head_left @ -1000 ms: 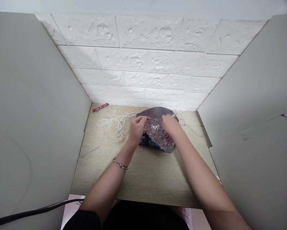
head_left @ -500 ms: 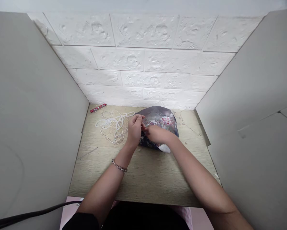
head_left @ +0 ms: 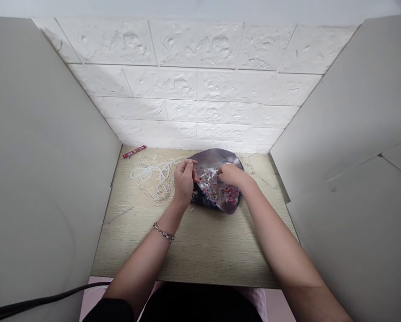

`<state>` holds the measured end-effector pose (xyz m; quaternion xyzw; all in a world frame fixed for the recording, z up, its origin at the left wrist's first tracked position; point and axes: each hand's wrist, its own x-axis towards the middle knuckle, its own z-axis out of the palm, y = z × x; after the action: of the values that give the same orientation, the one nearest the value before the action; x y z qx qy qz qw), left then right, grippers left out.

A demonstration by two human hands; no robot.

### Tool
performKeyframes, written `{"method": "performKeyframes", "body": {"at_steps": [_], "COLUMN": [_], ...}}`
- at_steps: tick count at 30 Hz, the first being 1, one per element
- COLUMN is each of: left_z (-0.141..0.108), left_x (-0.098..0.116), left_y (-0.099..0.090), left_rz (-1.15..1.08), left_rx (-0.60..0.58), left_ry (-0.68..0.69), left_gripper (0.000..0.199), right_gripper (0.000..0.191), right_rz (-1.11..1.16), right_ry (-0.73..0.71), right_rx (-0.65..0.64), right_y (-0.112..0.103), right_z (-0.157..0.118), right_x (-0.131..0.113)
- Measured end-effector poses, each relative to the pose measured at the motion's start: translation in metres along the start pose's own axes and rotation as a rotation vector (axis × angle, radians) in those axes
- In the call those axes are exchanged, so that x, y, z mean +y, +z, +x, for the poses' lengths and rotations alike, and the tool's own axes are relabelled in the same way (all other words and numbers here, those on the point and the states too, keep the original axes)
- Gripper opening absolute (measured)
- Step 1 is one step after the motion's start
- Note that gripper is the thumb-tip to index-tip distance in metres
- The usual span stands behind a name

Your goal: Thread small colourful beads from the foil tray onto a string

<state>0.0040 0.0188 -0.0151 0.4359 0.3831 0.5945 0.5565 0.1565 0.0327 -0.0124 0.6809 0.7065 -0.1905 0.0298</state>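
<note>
A dark bag with a silvery lining (head_left: 209, 156) lies spread at the back of the table, and many small pink, red and clear beads (head_left: 222, 191) are heaped on it. My left hand (head_left: 184, 180) is over the bag's left edge with thumb and fingers pinched together; what they hold is too small to make out. Among the beads, my right hand (head_left: 231, 174) reaches down from the right with its fingers curled. Its fingertips are partly hidden, so anything between them does not show.
White and pearly bead strands (head_left: 158, 174) lie to the left on the wooden table (head_left: 217, 250). A red packet (head_left: 134, 151) sits at the back left corner. Thin strands (head_left: 254, 172) trail behind the bag on the right. Grey panels (head_left: 35, 156) flank both sides.
My right hand has moved right, away from my left hand, into the beads. More of the bead heap shows now. My left hand stays pinched in about the same place.
</note>
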Motion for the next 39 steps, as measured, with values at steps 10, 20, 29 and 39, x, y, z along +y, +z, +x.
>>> {"method": "performKeyframes", "body": {"at_steps": [10, 20, 29, 39], "left_z": [0.002, 0.002, 0.006, 0.008], "left_x": [-0.004, -0.006, -0.004, -0.003], "left_y": [0.001, 0.003, -0.009, -0.015], "left_rz": [0.032, 0.104, 0.843, 1.104], "left_rx": [-0.027, -0.042, -0.212, -0.183], "left_ry": [0.000, -0.029, 0.164, 0.381], "left_gripper": [0.013, 0.011, 0.022, 0.026], "right_gripper": [0.030, 0.017, 0.030, 0.037], "right_rz": [0.345, 0.730, 0.727, 0.297], "right_ry": [0.002, -0.066, -0.283, -0.435], "right_rx": [-0.277, -0.513, -0.651, -0.474], "right_y": [0.000, 0.012, 0.015, 0.009], "right_z": [-0.002, -0.001, -0.002, -0.004], "right_x": [-0.005, -0.013, -0.011, -0.017]}}
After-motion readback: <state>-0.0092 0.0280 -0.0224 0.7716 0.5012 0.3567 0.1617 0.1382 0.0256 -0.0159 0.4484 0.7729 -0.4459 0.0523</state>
